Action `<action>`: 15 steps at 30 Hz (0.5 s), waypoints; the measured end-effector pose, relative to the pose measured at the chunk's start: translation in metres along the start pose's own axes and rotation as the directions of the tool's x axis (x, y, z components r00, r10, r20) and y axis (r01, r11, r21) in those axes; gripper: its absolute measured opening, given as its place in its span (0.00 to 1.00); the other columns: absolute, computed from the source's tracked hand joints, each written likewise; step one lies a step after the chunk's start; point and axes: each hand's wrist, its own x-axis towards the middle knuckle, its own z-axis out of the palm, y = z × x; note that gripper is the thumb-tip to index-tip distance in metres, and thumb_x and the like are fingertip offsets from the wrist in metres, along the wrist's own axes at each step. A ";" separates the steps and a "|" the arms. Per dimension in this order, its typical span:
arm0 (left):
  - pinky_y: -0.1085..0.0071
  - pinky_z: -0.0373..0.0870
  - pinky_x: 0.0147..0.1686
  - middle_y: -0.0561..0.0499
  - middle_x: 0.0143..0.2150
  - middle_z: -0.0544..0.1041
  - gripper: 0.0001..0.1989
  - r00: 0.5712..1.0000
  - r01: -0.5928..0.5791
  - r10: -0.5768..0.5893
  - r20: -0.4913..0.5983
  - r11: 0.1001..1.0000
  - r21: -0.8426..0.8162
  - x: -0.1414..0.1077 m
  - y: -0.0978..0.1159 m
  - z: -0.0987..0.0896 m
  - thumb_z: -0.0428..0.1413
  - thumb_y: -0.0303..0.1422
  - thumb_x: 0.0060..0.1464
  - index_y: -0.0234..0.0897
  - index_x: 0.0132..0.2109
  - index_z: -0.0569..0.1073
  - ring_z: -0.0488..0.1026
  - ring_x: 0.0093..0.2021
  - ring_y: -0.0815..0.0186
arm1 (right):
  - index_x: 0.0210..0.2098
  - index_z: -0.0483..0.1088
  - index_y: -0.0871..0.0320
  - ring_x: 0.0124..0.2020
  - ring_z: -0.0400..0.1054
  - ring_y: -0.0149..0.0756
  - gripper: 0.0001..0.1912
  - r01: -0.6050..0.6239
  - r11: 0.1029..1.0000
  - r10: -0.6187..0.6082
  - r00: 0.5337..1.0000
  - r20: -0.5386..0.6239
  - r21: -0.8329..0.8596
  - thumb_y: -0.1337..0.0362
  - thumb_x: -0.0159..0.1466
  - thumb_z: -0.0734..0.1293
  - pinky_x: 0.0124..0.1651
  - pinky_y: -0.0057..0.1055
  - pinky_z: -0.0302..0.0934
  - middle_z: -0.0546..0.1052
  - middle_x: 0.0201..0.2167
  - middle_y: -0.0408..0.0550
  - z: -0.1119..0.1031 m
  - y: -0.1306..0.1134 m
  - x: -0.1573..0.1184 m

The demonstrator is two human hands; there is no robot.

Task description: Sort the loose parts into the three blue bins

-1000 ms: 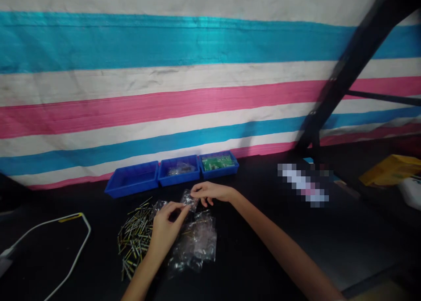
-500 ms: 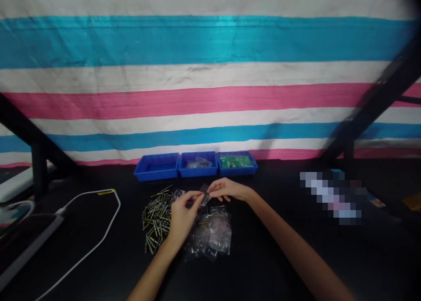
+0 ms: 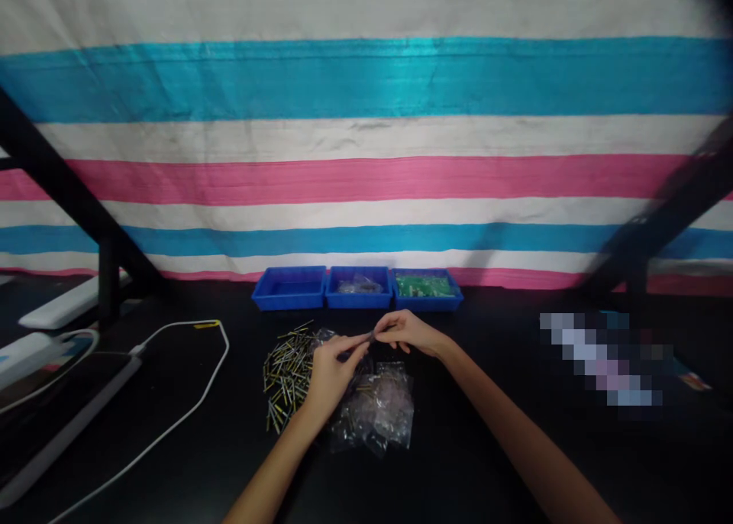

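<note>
Small bag (image 3: pixel 371 337): thin plastic, between both hands
Left hand (image 3: pixel 332 373): fingers pinched on it
Right hand (image 3: pixel 413 333): fingers pinched on it too
Sticks (image 3: pixel 289 371): skinny, shiny heap
Bag pile (image 3: pixel 381 411): clear, crinkly
Trays (image 3: pixel 294 300): blue, boxy

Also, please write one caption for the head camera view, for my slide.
Left hand and right hand meet near clear bags and thin rods, before three blue trays.

The small bags (image 3: pixel 394 409) look like clear, glossy plastic — crinkled. The thin rods (image 3: pixel 291 371) have a metallic sheen; the trays (image 3: pixel 289 302) seem smooth plastic.
</note>
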 end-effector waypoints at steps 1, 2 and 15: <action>0.68 0.67 0.36 0.48 0.33 0.78 0.11 1.000 -0.015 0.015 -0.002 1.000 0.003 0.000 0.000 -0.001 0.53 0.35 0.51 0.39 0.40 0.77 0.72 0.32 0.64 | 0.33 0.71 0.62 0.18 0.60 0.23 0.17 0.009 1.000 -0.009 1.000 -0.017 -0.029 0.56 0.49 0.70 0.13 0.16 0.50 0.69 0.20 0.41 0.001 -0.001 0.000; 0.69 0.66 0.35 0.49 0.32 0.78 0.11 1.000 -0.029 0.029 -0.001 1.000 0.006 0.000 0.001 -0.001 0.53 0.35 0.52 0.40 0.40 0.77 0.71 0.32 0.64 | 0.33 0.72 0.62 0.18 0.61 0.24 0.17 0.018 0.998 -0.019 1.000 -0.018 -0.060 0.56 0.49 0.70 0.13 0.17 0.52 0.69 0.19 0.41 0.002 -0.003 0.000; 0.68 0.63 0.37 0.50 0.33 0.72 0.13 0.995 -0.078 0.078 -0.059 0.997 0.015 -0.004 0.001 -0.002 0.53 0.27 0.51 0.50 0.40 0.76 0.67 0.35 0.66 | 0.24 0.75 0.59 0.28 0.69 0.33 0.06 0.084 0.944 -0.041 0.989 0.141 -0.319 0.65 0.51 0.67 0.20 0.23 0.61 0.74 0.41 0.51 0.002 -0.040 -0.007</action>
